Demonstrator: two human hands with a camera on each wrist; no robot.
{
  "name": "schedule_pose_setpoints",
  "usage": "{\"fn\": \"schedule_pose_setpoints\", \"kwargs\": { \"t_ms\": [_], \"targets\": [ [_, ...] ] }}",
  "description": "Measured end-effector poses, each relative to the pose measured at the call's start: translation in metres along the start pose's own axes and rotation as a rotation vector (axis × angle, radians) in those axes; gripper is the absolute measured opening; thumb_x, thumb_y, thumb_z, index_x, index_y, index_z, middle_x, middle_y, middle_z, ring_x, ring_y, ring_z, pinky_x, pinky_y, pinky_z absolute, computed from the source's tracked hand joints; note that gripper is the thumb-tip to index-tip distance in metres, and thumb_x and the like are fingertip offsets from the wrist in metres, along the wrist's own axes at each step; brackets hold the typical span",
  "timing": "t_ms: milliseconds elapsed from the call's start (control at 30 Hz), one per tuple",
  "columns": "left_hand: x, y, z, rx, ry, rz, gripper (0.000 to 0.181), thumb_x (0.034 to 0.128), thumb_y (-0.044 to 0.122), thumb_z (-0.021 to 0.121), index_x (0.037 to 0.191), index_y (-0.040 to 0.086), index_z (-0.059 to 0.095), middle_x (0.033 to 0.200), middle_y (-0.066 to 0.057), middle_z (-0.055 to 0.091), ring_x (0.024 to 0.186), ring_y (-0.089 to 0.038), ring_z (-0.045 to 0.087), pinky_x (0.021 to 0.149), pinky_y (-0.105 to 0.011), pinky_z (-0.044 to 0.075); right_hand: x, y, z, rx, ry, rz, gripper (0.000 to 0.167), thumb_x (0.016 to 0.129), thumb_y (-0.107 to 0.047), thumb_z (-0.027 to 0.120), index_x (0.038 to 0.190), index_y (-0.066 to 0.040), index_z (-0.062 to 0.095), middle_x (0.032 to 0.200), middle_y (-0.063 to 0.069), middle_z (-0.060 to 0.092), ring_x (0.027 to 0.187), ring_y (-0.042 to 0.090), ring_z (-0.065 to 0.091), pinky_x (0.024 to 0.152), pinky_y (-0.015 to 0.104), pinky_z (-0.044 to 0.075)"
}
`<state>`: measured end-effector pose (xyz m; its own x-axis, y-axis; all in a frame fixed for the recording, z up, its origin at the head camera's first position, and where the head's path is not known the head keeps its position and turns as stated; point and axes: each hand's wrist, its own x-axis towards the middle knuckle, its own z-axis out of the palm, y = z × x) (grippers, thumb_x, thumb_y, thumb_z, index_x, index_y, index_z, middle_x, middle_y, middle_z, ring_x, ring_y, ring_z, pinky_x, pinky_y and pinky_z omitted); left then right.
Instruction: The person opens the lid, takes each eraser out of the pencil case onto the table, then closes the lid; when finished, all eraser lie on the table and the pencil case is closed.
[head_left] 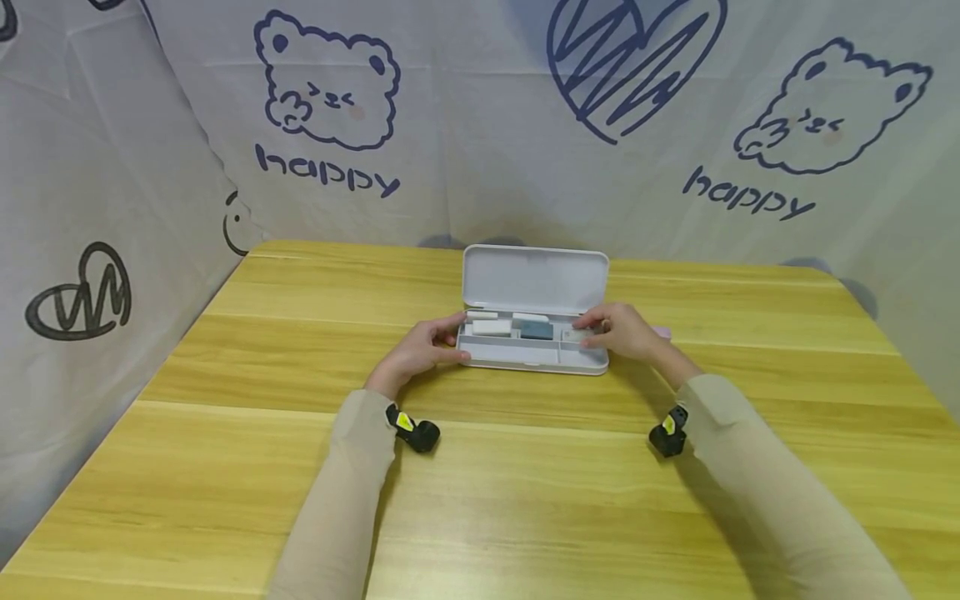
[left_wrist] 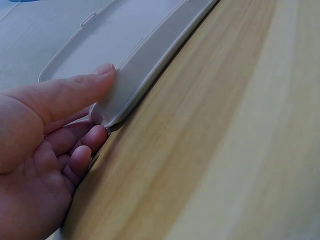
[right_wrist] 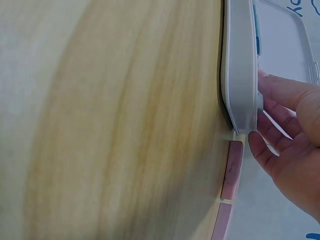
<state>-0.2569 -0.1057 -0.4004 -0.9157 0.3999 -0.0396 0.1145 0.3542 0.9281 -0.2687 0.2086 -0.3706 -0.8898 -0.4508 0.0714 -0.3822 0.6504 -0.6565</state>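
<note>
A white pencil case [head_left: 510, 364] stands open on the table, its lid [head_left: 536, 277] tilted up at the back. Inside lie white eraser-like blocks [head_left: 491, 327] and a blue-grey block [head_left: 536, 331]. My left hand [head_left: 420, 348] grips the case's left end, thumb on the front corner; in the left wrist view the thumb [left_wrist: 102, 75] presses its wall. My right hand [head_left: 624, 332] reaches into the right end and pinches a small white block [head_left: 573, 335] between thumb and fingers. The right wrist view shows just a sliver of that block, mostly hidden by the fingers [right_wrist: 282, 115].
Beyond the case's right end lie two pink blocks [right_wrist: 232, 170] on the wooden table [head_left: 517, 500]; the right hand mostly hides them in the head view. A white cloth [head_left: 480, 125] with bear and heart drawings hangs behind the table.
</note>
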Motion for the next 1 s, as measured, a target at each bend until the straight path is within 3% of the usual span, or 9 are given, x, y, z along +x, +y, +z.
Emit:
{"fn": "schedule_pose_setpoints", "kwargs": {
  "t_ms": [267, 567, 667, 800, 1000],
  "targets": [
    [-0.001, 0.001, 0.001, -0.001, 0.0, -0.003, 0.068, 0.0752, 0.004, 0.069, 0.135, 0.003, 0.037, 0.092, -0.013, 0.051, 0.084, -0.019, 0.042, 0.067, -0.025, 0.035, -0.002, 0.0, 0.0, 0.053, 0.001, -0.017, 0.017, 0.077, 0.005, 0.064, 0.094, 0.008, 0.065, 0.095, 0.02, 0.062, 0.087, 0.027, 0.054, 0.075, 0.036, 0.044],
    [-0.003, 0.003, 0.0, -0.009, -0.002, -0.005, 0.068, 0.0749, 0.004, 0.069, 0.135, 0.002, 0.036, 0.093, -0.014, 0.05, 0.085, -0.019, 0.042, 0.068, -0.025, 0.035, 0.0, 0.013, 0.0, 0.133, 0.012, -0.161, 0.014, 0.079, 0.001, 0.063, 0.09, -0.002, 0.07, 0.09, 0.01, 0.065, 0.071, 0.017, 0.051, 0.06, 0.027, 0.043],
    [-0.003, 0.003, 0.0, -0.009, -0.003, -0.004, 0.068, 0.0748, 0.004, 0.069, 0.135, 0.002, 0.036, 0.092, -0.015, 0.05, 0.084, -0.019, 0.042, 0.067, -0.025, 0.035, -0.001, 0.009, -0.001, 0.113, 0.027, -0.158, 0.015, 0.078, 0.005, 0.061, 0.089, 0.0, 0.07, 0.09, 0.013, 0.065, 0.07, 0.017, 0.05, 0.059, 0.025, 0.042],
    [-0.003, 0.003, 0.0, -0.01, 0.003, -0.017, 0.069, 0.0749, 0.004, 0.069, 0.135, 0.003, 0.036, 0.092, -0.013, 0.05, 0.084, -0.019, 0.042, 0.066, -0.024, 0.035, -0.004, -0.003, -0.002, 0.044, 0.04, -0.095, 0.016, 0.078, 0.011, 0.058, 0.089, 0.006, 0.068, 0.092, 0.019, 0.063, 0.073, 0.02, 0.05, 0.062, 0.025, 0.042],
    [-0.003, 0.003, 0.0, -0.014, 0.002, -0.022, 0.069, 0.0752, 0.005, 0.069, 0.135, 0.004, 0.036, 0.093, -0.012, 0.051, 0.084, -0.018, 0.042, 0.066, -0.024, 0.035, -0.003, -0.003, -0.005, 0.026, 0.058, -0.049, 0.016, 0.08, 0.011, 0.055, 0.091, 0.008, 0.066, 0.092, 0.019, 0.062, 0.079, 0.023, 0.052, 0.068, 0.03, 0.043]
  ]
}}
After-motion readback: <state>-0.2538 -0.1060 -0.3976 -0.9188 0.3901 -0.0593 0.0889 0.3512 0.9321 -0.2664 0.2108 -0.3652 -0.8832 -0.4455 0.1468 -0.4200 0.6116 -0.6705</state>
